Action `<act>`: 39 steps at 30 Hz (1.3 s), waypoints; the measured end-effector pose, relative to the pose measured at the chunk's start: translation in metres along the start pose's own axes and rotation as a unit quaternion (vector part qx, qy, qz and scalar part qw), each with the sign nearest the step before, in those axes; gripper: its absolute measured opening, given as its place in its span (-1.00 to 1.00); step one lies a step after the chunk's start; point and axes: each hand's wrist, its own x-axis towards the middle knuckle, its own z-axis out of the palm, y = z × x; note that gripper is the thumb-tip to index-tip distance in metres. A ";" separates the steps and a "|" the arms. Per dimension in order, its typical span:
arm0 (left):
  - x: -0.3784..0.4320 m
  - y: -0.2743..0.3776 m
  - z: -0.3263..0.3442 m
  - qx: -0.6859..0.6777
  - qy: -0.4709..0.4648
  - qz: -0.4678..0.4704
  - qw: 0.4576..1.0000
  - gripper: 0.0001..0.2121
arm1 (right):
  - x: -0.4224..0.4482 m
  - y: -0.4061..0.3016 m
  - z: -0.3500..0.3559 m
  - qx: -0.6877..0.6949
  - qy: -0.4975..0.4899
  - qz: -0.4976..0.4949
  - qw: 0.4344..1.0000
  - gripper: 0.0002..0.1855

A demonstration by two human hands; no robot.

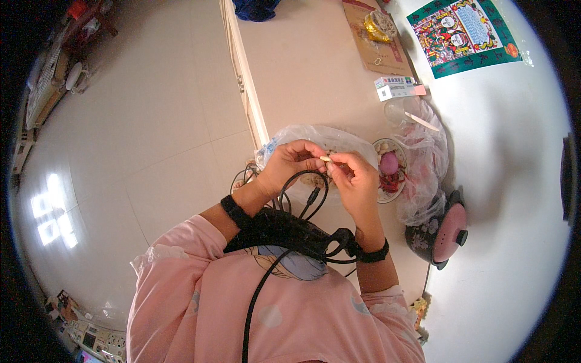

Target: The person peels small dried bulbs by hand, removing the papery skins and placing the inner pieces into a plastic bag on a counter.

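A small pale piece, perhaps a garlic clove (325,159), is pinched between the fingertips of both hands. My left hand (297,164) holds its left end with thumb and forefinger, and my right hand (352,174) grips the other end. Beneath them lies a crumpled clear plastic bag (313,132) with brownish bits in or on it, partly hidden by the hands. Just right of my right hand, a patterned plate (384,198) bears pale cloves, a round purple-pink item (389,163), probably an onion, and dried red chillies (391,182).
Black cables (283,190) loop in front of my wrists. At the right are another plastic bag (420,159), a white-bladed knife (422,121) and a dark pot with a pink lid (449,233). Farther up stand a small box (396,88) and brown cardboard (363,45) by the wall.
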 end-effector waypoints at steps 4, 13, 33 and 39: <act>0.000 -0.002 0.001 -0.031 -0.008 0.016 0.999 -0.84 | 0.001 -0.002 0.000 -0.033 0.012 -0.029 0.999 -0.89; -0.001 0.003 0.002 0.010 0.014 0.003 1.000 -0.86 | -0.003 0.005 -0.003 -0.070 0.029 0.000 0.997 -0.89; -0.001 0.002 0.000 -0.019 -0.006 0.044 0.999 -0.85 | 0.000 -0.008 0.000 -0.039 -0.002 -0.030 0.999 -0.82; -0.001 0.000 -0.002 -0.012 0.000 0.032 0.999 -0.87 | 0.000 -0.005 0.003 -0.039 0.008 -0.043 0.998 -0.81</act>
